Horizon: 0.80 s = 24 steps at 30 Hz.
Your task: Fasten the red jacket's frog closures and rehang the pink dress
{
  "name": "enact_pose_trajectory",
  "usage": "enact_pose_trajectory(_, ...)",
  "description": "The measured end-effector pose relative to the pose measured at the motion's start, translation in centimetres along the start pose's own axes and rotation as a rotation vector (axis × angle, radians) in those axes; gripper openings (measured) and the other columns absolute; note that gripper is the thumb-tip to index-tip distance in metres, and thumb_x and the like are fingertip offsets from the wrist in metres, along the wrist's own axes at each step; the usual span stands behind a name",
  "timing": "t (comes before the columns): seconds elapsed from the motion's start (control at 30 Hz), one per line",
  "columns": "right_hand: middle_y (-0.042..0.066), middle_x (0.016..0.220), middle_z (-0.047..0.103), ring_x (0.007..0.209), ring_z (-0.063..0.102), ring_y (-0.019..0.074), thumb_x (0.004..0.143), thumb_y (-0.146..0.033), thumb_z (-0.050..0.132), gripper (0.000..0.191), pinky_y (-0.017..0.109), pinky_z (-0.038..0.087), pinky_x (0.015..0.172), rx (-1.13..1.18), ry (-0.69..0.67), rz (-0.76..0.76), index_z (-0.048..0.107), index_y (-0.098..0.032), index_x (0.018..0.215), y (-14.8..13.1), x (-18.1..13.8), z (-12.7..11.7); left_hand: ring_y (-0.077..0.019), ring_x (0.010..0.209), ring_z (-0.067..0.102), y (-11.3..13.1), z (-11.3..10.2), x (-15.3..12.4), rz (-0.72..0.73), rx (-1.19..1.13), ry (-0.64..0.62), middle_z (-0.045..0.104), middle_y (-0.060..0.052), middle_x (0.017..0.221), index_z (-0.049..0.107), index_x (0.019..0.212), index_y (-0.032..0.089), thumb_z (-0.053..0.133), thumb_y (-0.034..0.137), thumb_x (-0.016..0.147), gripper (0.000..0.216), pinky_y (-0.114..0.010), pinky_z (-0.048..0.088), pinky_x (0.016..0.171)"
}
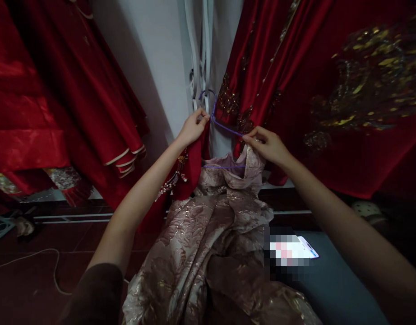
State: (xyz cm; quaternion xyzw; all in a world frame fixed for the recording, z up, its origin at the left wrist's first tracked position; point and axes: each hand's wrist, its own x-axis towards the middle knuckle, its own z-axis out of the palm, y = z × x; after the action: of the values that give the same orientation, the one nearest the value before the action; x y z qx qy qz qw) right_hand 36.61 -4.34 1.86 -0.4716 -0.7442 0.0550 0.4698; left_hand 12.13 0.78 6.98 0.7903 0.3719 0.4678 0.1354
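A purple hanger [228, 129] is in front of me, its hook up by a white scrolled metal frame [208, 54]. From it hangs a shiny pinkish-brown dress [194, 225] with a gathered bodice, spreading down toward me. My left hand [194, 127] is closed in a pinch beside the hanger's neck; its thumb and fingertips meet there. On the other side, my right hand [269, 145] pinches the hanger's right arm end, by the dress's shoulder strap [251, 160]. The hanger's lower bar crosses the dress opening. My left hand and forearm hide the hanger's left arm.
Red satin garments [116, 113] hang at left, some with pale trim. More red cloth [330, 149] with gold sequins hangs at right. A grey-blue surface [339, 280] with a lit phone [307, 247] lies at lower right. A white cable [55, 271] runs across the floor.
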Motion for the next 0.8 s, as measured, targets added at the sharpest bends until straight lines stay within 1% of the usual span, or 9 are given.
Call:
enact_pose_trajectory(0.1,-0.001,0.056,0.057,0.056,0.054,0.0135,0.078,-0.058,0.048,0.039,0.027,0.040,0.055,-0.049,-0.075,0.059,0.057,-0.022,0.066,0.6,1.4,-0.1,-0.0143,0.079,0.053,-0.3,-0.4,-0.2,-0.018,-0.010,-0.063,0.054,-0.002,0.078,0.049,0.084,0.015,0.048,0.036,0.085,0.021,-0.030,0.041,0.076)
enact_pose_trajectory(0.17,-0.002,0.046,0.050,0.048,0.049,0.0119,0.078,-0.060,0.045,0.044,0.027,0.039,0.050,-0.081,-0.205,0.124,0.060,-0.022,0.062,1.2,3.0,0.0,-0.0150,0.078,0.054,-0.8,-1.3,-0.5,-0.054,0.012,-0.131,0.054,-0.002,0.076,0.049,0.084,0.015,0.058,0.034,0.079,0.021,-0.030,0.042,0.075)
enact_pose_trajectory(0.23,-0.002,0.045,0.051,0.045,0.048,0.0114,0.077,-0.061,0.048,0.045,0.027,0.040,0.050,-0.068,-0.365,0.157,0.063,-0.022,0.060,1.7,4.9,0.5,-0.0176,0.080,0.054,-1.2,-2.0,-0.9,-0.105,0.069,-0.174,0.054,-0.002,0.072,0.049,0.083,0.014,0.067,0.026,0.070,0.025,-0.031,0.041,0.076)
enact_pose_trajectory(0.33,0.001,0.054,0.060,0.053,0.055,0.0131,0.069,-0.054,0.061,0.033,0.030,0.046,0.054,0.001,-0.528,0.111,0.066,-0.022,0.062,1.7,7.2,1.8,-0.0231,0.083,0.055,-1.6,-2.5,-1.4,-0.191,0.196,-0.197,0.052,-0.003,0.064,0.052,0.071,0.014,0.069,0.015,0.062,0.019,-0.034,0.040,0.077)
enact_pose_trajectory(0.43,0.003,0.063,0.065,0.061,0.059,0.0151,0.061,-0.044,0.071,0.023,0.031,0.050,0.059,0.046,-0.652,0.105,0.068,-0.023,0.067,0.9,7.8,3.7,-0.0254,0.083,0.056,-1.8,-2.8,-1.6,-0.232,0.322,-0.195,0.050,-0.005,0.057,0.053,0.059,0.016,0.063,0.020,0.068,0.014,-0.036,0.039,0.077)
enact_pose_trajectory(0.53,0.003,0.074,0.068,0.069,0.062,0.0146,0.069,-0.042,0.065,0.020,0.031,0.052,0.063,0.151,-0.797,0.133,0.070,-0.024,0.078,0.0,7.1,5.4,-0.0246,0.084,0.056,-2.5,-3.3,-1.6,-0.145,0.347,-0.150,0.050,-0.004,0.055,0.058,0.060,0.017,0.060,0.029,0.073,0.017,-0.036,0.037,0.081)
enact_pose_trajectory(0.63,0.003,0.087,0.069,0.079,0.063,0.0140,0.078,-0.040,0.055,0.021,0.031,0.052,0.068,0.253,-0.865,0.124,0.069,-0.026,0.086,-0.6,6.0,6.2,-0.0220,0.083,0.056,-3.6,-3.7,-1.3,-0.055,0.288,-0.217,0.054,-0.005,0.057,0.059,0.062,0.016,0.060,0.032,0.073,0.019,-0.033,0.038,0.083)
enact_pose_trajectory(0.73,0.003,0.096,0.068,0.086,0.063,0.0144,0.081,-0.039,0.052,0.022,0.032,0.052,0.070,0.307,-0.944,0.133,0.069,-0.028,0.089,-0.9,5.3,6.4,-0.0167,0.072,0.055,-4.3,-3.4,-1.1,-0.071,0.216,-0.317,0.059,-0.003,0.065,0.060,0.071,0.015,0.056,0.029,0.075,0.015,-0.029,0.041,0.075)
enact_pose_trajectory(0.8,0.002,0.098,0.068,0.089,0.063,0.0149,0.081,-0.038,0.052,0.021,0.032,0.051,0.071,0.342,-0.986,0.133,0.069,-0.030,0.091,-1.1,5.2,6.4,-0.0137,0.063,0.053,-4.5,-3.2,-1.1,-0.153,0.147,-0.392,0.059,-0.001,0.066,0.060,0.072,0.015,0.055,0.028,0.075,0.015,-0.028,0.042,0.067)
